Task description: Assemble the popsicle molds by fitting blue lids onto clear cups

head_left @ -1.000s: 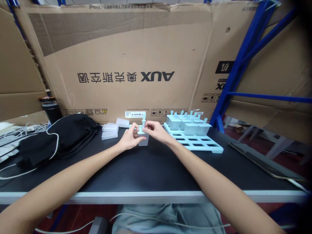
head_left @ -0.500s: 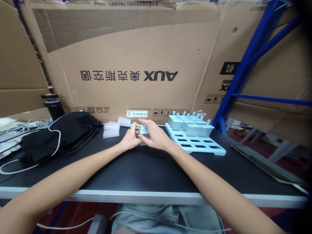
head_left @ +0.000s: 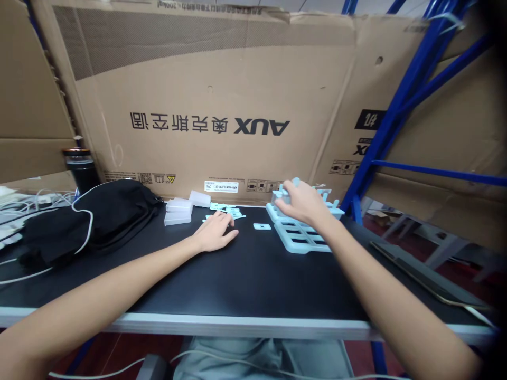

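My right hand is over the light blue ice-pop mould tray, fingers closed round a translucent mould cup with a blue stick lid at the tray's back rows. My left hand rests palm down on the black table, fingers loosely stretched, just in front of several loose blue stick lids. A single small blue lid lies between my hands. Clear mould cups lie stacked to the left of my left hand.
A black bag with a white cable lies at the left, a dark tumbler behind it. A big AUX cardboard box walls the back. Blue shelf posts stand right. A flat dark tablet lies at the right edge.
Both hands were together on one mould cup, pressing a stick lid into it. My right hand has since carried it right to the tray; my left hand has dropped flat onto the table.
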A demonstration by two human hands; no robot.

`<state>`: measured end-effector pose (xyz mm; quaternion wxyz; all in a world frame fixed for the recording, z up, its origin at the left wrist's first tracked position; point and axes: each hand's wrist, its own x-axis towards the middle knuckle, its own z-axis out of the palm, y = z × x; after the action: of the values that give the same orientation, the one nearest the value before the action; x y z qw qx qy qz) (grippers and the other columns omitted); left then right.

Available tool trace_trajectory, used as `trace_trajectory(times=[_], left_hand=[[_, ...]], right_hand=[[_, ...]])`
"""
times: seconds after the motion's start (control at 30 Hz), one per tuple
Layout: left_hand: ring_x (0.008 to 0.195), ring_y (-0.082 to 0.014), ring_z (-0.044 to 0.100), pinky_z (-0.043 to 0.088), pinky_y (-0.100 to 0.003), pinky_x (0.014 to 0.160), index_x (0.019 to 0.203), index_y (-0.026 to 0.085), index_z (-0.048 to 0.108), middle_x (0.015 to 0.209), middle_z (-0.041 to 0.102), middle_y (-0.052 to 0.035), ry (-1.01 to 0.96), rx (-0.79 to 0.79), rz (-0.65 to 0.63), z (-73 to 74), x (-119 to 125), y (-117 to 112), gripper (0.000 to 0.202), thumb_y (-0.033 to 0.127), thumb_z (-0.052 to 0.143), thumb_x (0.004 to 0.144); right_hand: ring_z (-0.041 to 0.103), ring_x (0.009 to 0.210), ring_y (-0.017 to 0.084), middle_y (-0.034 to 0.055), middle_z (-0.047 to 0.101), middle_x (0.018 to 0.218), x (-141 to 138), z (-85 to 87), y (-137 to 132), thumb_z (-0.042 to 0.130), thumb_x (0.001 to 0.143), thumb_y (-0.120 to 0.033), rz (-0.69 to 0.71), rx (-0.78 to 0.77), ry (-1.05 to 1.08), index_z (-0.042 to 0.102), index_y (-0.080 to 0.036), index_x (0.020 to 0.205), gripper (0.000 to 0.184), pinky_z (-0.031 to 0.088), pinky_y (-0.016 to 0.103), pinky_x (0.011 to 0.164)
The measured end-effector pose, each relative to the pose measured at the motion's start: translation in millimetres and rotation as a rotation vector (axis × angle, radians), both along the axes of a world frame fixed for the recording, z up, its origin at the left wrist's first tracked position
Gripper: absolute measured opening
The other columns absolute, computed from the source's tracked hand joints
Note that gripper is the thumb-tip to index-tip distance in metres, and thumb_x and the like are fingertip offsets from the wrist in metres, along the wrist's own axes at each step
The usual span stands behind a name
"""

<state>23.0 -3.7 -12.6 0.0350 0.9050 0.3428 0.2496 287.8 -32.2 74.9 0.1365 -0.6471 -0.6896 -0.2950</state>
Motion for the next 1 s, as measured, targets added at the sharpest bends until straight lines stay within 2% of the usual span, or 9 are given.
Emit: trace_trajectory(times=[0.07,0.13,0.23,0.4,0.5,0.6,0.73,0.87,1.0], left_hand=[[0.108,-0.0262,0.050,0.044,-0.041,0.088,0.095,0.022,0.052,0.104,0.062,-0.0055,0.023,0.004,0.004,-0.8,0,1,0.021,0.043,0.047,0.091],[0.108,-0.0262,0.049,0.043,-0.042,0.090,0.095,0.022,0.052,0.104,0.061,-0.0053,0.027,0.024,0.024,-2.1,0,3,0.019,0.041,0.048,0.090],[0.109,-0.0276,0.048,0.042,-0.044,0.092,0.093,0.021,0.052,0.105,0.060,-0.0069,0.030,0.055,0.082,-4.9,0,4,0.018,0.039,0.049,0.089],[0.105,-0.0311,0.051,0.043,-0.047,0.088,0.090,0.021,0.053,0.103,0.060,-0.0099,0.054,0.022,0.217,-10.4,1,8,0.021,0.041,0.050,0.086],[0.103,-0.0308,0.052,0.046,-0.045,0.086,0.090,0.020,0.054,0.102,0.059,-0.0106,0.071,-0.007,0.215,-12.7,1,11,0.021,0.040,0.048,0.087],[0.104,-0.0291,0.053,0.047,-0.044,0.088,0.091,0.020,0.055,0.103,0.059,-0.0101,0.053,-0.015,0.175,-14.0,1,12,0.016,0.033,0.046,0.088],[0.103,-0.0257,0.056,0.048,-0.040,0.089,0.092,0.021,0.055,0.104,0.059,-0.0081,0.008,-0.034,0.122,-14.6,0,13,0.013,0.021,0.044,0.086],[0.095,-0.0224,0.061,0.049,-0.036,0.087,0.093,0.021,0.057,0.103,0.060,-0.0067,-0.022,-0.021,0.092,-13.3,-3,15,0.015,0.017,0.045,0.085],[0.091,-0.0204,0.061,0.049,-0.033,0.082,0.093,0.021,0.057,0.100,0.062,-0.0058,-0.078,0.015,0.024,-12.3,-9,20,0.015,0.015,0.045,0.087]], right_hand=[[0.055,0.079,0.027,0.0150,0.059,0.087,25,-1.7,3,0.042,0.083,-0.042,-0.014,-0.043,-0.085,0.058,-0.014,0.101,0.037,0.030,0.032,0.064],[0.054,0.079,0.027,0.0145,0.060,0.084,35,-10.7,5,0.040,0.083,-0.042,0.007,-0.070,-0.187,0.058,-0.013,0.098,0.037,0.030,0.034,0.068],[0.054,0.085,0.028,0.0130,0.061,0.081,33,-28.2,10,0.038,0.085,-0.039,0.049,-0.051,-0.248,0.058,-0.014,0.095,0.034,0.029,0.038,0.077],[0.054,0.088,0.029,0.0124,0.064,0.079,28,-45.4,17,0.036,0.087,-0.037,0.034,-0.013,-0.171,0.059,-0.015,0.095,0.033,0.027,0.042,0.083],[0.054,0.091,0.030,0.0110,0.064,0.073,32,-51.9,14,0.034,0.088,-0.040,-0.005,0.023,-0.126,0.059,-0.014,0.100,0.037,0.025,0.046,0.090],[0.052,0.095,0.031,0.0114,0.065,0.071,34,-57.1,10,0.035,0.088,-0.043,-0.035,0.041,-0.114,0.060,-0.014,0.101,0.040,0.022,0.051,0.095],[0.052,0.096,0.033,0.0135,0.067,0.076,30,-60.7,9,0.036,0.089,-0.045,-0.064,0.054,-0.120,0.061,-0.015,0.100,0.041,0.017,0.055,0.099],[0.051,0.096,0.033,0.0164,0.065,0.083,23,-66.1,7,0.037,0.089,-0.047,-0.088,0.073,-0.115,0.060,-0.012,0.105,0.045,0.018,0.056,0.098],[0.044,0.111,0.037,0.0225,0.056,0.116,19,-67.6,0,0.037,0.091,-0.052,-0.067,0.197,-0.069,0.054,-0.013,0.122,0.053,0.021,0.055,0.097]])
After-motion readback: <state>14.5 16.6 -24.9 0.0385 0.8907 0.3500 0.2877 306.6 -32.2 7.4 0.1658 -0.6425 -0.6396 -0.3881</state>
